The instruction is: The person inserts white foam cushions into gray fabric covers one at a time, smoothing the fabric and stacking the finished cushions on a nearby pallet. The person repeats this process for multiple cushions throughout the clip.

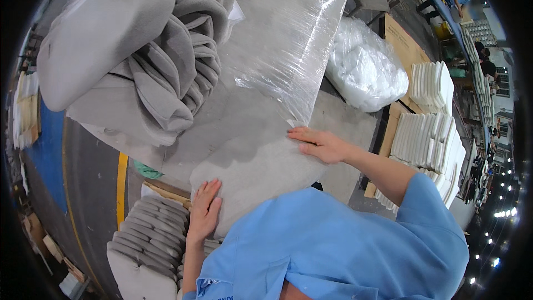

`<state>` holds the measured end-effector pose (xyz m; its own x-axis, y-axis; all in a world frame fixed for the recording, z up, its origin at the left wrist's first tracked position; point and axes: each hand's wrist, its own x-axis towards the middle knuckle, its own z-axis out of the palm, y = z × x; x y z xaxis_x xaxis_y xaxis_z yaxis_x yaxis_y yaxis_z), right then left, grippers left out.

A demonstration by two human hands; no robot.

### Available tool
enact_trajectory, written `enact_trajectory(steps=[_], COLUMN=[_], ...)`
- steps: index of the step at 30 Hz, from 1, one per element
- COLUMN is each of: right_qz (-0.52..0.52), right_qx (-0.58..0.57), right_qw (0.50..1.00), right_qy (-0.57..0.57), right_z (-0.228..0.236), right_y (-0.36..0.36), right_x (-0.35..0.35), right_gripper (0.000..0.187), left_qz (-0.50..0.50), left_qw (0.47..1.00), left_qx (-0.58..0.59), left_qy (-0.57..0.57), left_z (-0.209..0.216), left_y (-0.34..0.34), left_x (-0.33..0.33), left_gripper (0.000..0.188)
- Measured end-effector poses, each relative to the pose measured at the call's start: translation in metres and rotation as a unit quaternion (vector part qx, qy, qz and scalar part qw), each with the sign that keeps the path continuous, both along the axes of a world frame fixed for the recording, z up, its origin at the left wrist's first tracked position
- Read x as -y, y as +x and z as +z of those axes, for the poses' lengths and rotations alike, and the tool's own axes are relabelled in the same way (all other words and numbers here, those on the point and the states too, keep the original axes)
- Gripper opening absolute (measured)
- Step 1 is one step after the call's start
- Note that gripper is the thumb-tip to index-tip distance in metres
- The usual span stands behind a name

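Note:
A grey fabric-covered cushion (252, 164) lies flat in front of me. My left hand (204, 209) presses flat on its near left corner, fingers together and pointing up. My right hand (317, 143) lies on its right edge, fingers stretched leftward at the lower rim of a clear plastic bag (288, 39). The bag runs up and away from the cushion. Neither hand grips anything that I can see.
A heap of grey fabric covers (161, 50) sits at upper left. Stacked grey cushions (147, 239) stand at lower left. A white bagged bundle (363, 66) and rows of white foam pads (427, 139) lie right. Other people work at the far top right.

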<state>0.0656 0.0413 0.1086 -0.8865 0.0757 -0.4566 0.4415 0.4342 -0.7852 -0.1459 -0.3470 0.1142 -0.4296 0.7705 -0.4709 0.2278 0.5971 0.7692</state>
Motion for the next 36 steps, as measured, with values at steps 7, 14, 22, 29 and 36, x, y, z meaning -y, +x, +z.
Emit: enact_trajectory(steps=[7,14,22,29,36], right_qz=[-0.001,-0.258,-0.549,-0.626,-0.412], right_qx=[0.006,0.063,0.051,-0.233,-0.399], right_qw=[0.999,0.935,0.729,0.639,0.765], right_qy=[-0.044,-0.235,-0.406,-0.381,-0.294], right_z=[-0.029,-0.045,0.008,0.077,0.136], right_y=[-0.014,-0.017,0.058,0.044,0.029], right_x=[-0.009,-0.016,0.072,0.021,0.055], right_gripper=[0.054,0.049,0.09,0.093,0.085], left_qz=[0.09,0.231,0.423,0.422,0.317], left_qw=[0.995,0.955,0.877,0.856,0.862], left_qx=[-0.02,-0.181,0.215,0.208,0.201], left_qy=[0.041,-0.038,-0.079,0.213,0.341], left_z=[-0.05,-0.059,-0.024,0.007,0.006], left_y=[-0.018,-0.029,0.004,0.026,0.099], left_x=[-0.018,0.001,0.031,-0.05,-0.082], left_gripper=[0.037,0.033,0.066,0.067,0.056])
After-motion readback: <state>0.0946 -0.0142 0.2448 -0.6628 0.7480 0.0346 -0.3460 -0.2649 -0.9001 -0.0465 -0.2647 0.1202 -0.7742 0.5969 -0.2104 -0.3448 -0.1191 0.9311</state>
